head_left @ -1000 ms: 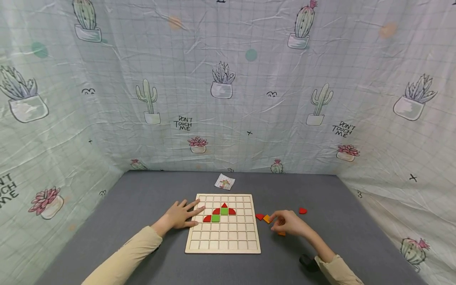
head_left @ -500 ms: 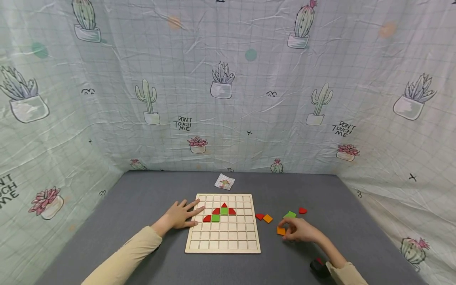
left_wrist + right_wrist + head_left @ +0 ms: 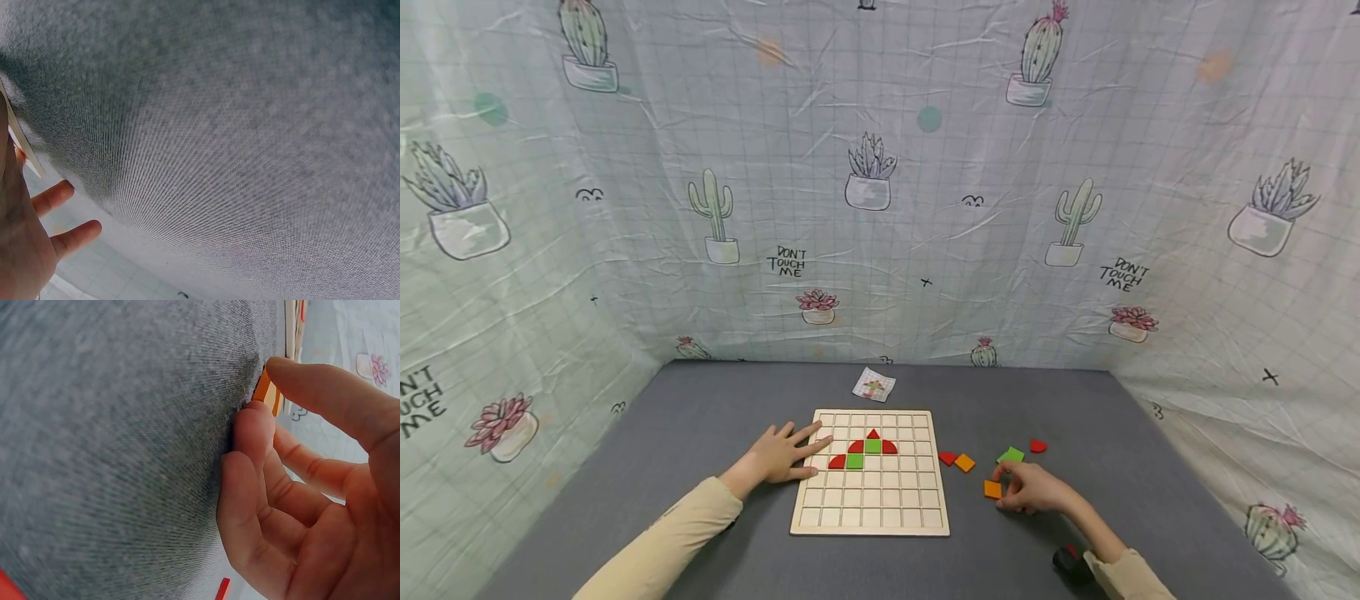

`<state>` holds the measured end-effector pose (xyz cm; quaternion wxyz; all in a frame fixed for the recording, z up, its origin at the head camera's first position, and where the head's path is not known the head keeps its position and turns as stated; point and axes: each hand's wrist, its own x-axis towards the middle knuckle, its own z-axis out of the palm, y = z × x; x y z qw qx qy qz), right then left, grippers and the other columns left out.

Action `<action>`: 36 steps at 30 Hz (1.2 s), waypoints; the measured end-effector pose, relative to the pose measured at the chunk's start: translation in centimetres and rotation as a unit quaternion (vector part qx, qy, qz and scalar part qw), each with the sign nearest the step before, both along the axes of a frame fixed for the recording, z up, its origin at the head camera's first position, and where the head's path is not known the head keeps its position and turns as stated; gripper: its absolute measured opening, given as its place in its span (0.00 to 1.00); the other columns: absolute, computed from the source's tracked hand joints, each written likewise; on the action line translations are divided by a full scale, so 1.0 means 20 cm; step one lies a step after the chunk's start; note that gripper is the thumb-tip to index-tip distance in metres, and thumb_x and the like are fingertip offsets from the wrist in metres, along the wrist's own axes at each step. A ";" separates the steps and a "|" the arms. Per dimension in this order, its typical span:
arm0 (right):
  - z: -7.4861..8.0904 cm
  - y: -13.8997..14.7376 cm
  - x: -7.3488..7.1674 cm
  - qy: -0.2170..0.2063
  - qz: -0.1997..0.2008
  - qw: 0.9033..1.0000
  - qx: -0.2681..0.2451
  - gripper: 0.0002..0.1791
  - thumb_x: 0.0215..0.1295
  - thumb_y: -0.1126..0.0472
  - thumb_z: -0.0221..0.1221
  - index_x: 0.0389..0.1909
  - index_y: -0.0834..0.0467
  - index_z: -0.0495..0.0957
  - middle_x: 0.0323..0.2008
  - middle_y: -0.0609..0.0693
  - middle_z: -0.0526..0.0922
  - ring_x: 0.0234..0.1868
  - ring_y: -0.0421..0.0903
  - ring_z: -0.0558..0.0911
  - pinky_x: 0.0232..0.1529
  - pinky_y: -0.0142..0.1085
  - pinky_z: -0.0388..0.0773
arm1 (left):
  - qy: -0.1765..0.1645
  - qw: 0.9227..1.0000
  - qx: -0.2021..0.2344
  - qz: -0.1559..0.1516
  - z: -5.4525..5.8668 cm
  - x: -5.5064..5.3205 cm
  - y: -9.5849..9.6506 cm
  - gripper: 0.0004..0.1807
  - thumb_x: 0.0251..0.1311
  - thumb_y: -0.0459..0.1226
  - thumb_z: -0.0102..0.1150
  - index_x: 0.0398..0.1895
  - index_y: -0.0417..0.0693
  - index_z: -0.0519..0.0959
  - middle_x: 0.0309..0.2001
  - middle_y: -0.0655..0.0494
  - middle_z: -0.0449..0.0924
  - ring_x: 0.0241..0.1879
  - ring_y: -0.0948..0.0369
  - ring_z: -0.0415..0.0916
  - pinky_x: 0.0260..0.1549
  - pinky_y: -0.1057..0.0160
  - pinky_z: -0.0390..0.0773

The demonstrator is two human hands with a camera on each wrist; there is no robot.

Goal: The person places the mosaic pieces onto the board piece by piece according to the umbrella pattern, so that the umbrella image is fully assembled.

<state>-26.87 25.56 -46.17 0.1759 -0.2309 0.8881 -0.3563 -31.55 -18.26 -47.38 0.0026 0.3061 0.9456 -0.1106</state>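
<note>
My left hand (image 3: 772,454) rests with spread fingers on the left edge of a pale wooden grid board (image 3: 880,492). On the board lie red curved tiles (image 3: 890,447), green square tiles (image 3: 854,461) and a red triangle tile (image 3: 873,434). Right of the board, my right hand (image 3: 1032,487) has thumb and a finger at an orange square tile (image 3: 992,489) on the grey table. The right wrist view shows this orange tile (image 3: 269,394) pinched between thumb and finger, its face mostly hidden. In the left wrist view, the left hand (image 3: 25,244) has fingers extended.
A second orange tile (image 3: 965,462) and a red tile (image 3: 947,458) lie by the board's right edge. Green (image 3: 1011,455) and red (image 3: 1038,446) pieces sit beyond the right hand. A small pattern card (image 3: 874,384) lies behind the board. Printed cloth (image 3: 880,317) walls surround the table.
My right hand has moved right and a little nearer to me, uncovering the green piece, and its fingers have come to the orange tile. The left hand has stayed in place.
</note>
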 end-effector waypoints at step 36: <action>0.01 -0.05 -0.01 0.017 -0.017 1.000 -0.005 0.11 0.52 0.66 0.61 0.36 0.66 0.73 0.21 0.50 0.76 0.17 0.39 0.73 0.17 0.30 0.72 | -0.002 1.000 0.001 -0.001 -0.01 0.00 0.00 0.32 0.60 0.60 0.38 0.67 0.65 0.54 0.69 0.55 0.51 0.60 0.42 0.59 0.52 0.41 0.63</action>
